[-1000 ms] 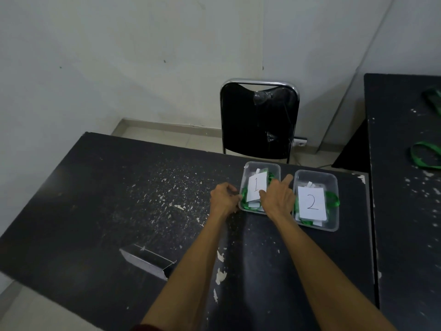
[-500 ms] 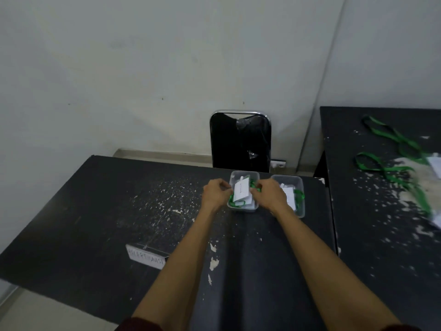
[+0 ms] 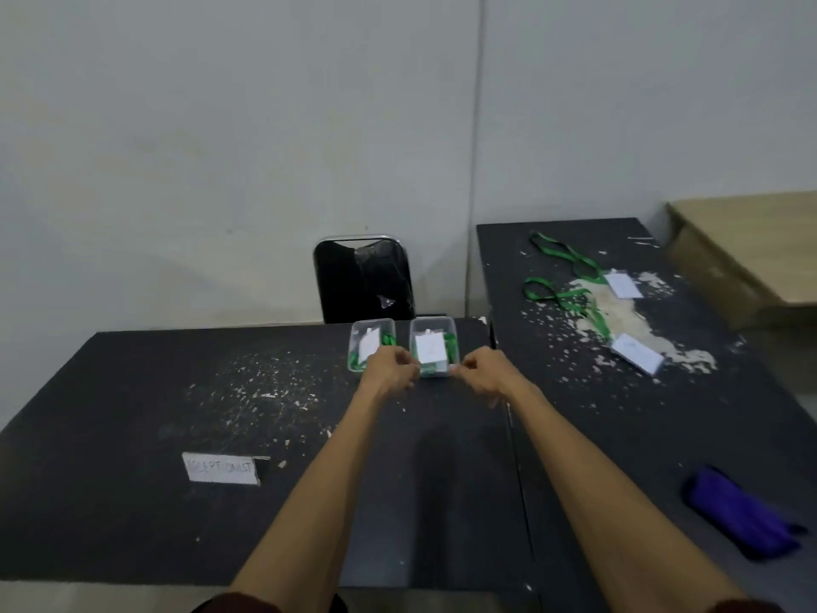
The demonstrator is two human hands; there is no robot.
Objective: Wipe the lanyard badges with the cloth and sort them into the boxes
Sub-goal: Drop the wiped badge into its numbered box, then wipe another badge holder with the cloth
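Hands have moved from box 1 (image 3: pixel 370 345) to box 2 (image 3: pixel 433 351). Left hand (image 3: pixel 391 369) and right hand (image 3: pixel 479 373) are curled, pinching box 2's near corners. Boxes sit at the left table's (image 3: pixel 132 391) far edge. Two badges (image 3: pixel 636 353) and the cloth (image 3: pixel 738 511) lie on the right table (image 3: pixel 707 413).

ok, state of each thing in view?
Box 1: part filled.
Box 2: part filled, pinched at both near corners.
Left hand: pinches box 2's near-left corner.
Right hand: pinches its near-right corner.
Far badge: loose on right table, unsorted.
Near badge: same.
Cloth: lying on right table, unheld.
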